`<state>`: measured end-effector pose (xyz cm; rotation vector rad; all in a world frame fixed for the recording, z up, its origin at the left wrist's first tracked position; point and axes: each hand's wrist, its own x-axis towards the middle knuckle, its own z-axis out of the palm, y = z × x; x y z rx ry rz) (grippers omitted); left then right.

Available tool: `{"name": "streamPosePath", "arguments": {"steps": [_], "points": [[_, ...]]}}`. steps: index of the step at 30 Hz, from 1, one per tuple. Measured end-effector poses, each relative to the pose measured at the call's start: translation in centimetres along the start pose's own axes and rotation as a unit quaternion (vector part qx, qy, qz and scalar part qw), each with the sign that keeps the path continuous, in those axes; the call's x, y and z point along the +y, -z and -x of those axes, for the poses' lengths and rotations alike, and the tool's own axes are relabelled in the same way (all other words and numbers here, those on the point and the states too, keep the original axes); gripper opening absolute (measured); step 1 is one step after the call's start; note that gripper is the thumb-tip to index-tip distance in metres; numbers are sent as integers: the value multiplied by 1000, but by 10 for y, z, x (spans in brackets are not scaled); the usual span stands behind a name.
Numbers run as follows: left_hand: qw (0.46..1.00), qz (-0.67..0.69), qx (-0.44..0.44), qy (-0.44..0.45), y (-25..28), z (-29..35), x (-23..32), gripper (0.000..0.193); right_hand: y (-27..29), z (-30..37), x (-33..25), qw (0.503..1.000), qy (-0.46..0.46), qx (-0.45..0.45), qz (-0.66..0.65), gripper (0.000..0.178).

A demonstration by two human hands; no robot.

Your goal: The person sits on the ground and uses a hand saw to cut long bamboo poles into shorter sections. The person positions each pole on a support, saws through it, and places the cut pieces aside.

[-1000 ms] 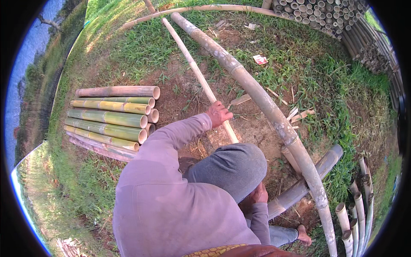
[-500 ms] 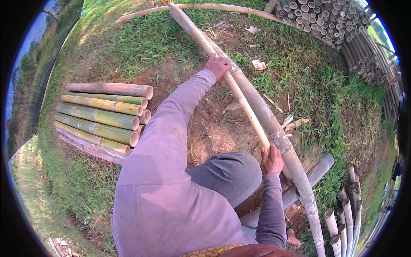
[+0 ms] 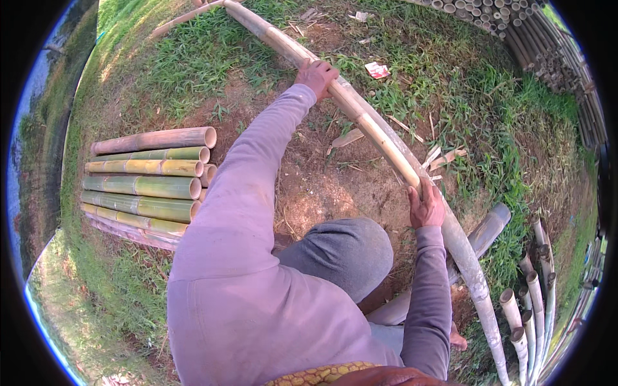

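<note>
A pale bamboo pole (image 3: 384, 143) slants from far left to near right, lying along a thicker grey bamboo pole (image 3: 472, 265). My left hand (image 3: 317, 78) is wrapped over the pale pole on its farther stretch. My right hand (image 3: 427, 204) grips its near end, fingers closed about it, right beside the grey pole. The palms and the undersides of both grips are hidden. Beneath the grey pole, another stout bamboo length (image 3: 490, 228) lies crosswise close to my right forearm.
Several cut green and yellow bamboo lengths (image 3: 145, 186) lie side by side at left. Bamboo stacks (image 3: 547, 58) stand at far right, with upright bamboo pieces (image 3: 520, 312) at near right. Split scraps (image 3: 449, 159) and a red-and-white wrapper (image 3: 377, 70) lie on the grass.
Both hands still hold the pale pole, which now lies closer against the grey pole. My right hand has moved farther away and slightly right; my left hand shifted slightly farther and left.
</note>
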<state>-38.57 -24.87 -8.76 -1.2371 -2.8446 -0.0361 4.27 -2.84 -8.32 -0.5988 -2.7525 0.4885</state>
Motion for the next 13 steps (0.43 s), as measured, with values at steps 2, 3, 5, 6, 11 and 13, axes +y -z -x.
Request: {"name": "streamPosePath", "arguments": {"steps": [2, 3, 5, 6, 11, 13], "points": [[999, -10, -13, -33, 18, 21, 23, 89, 6, -13, -6, 996, -67, -58, 31, 49], [997, -8, -12, -72, 19, 28, 39, 95, 5, -21, -7, 994, -77, -44, 59, 48], [990, -7, -6, -142, 17, 40, 67, 108, 6, -35, -10, 988, -117, -41, 87, 47], [983, 1, -12, -182, 13, 43, 87, 109, 6, -40, -10, 984, -146, -50, 88, 45], [949, -21, -71, -306, -4, 35, 180, 113, -15, -36, 18, 979, -189, -63, 36, 46], [940, -43, -100, -322, -6, 33, 203, 114, -12, -36, 14, 974, -207, -86, 20, 49]]}}
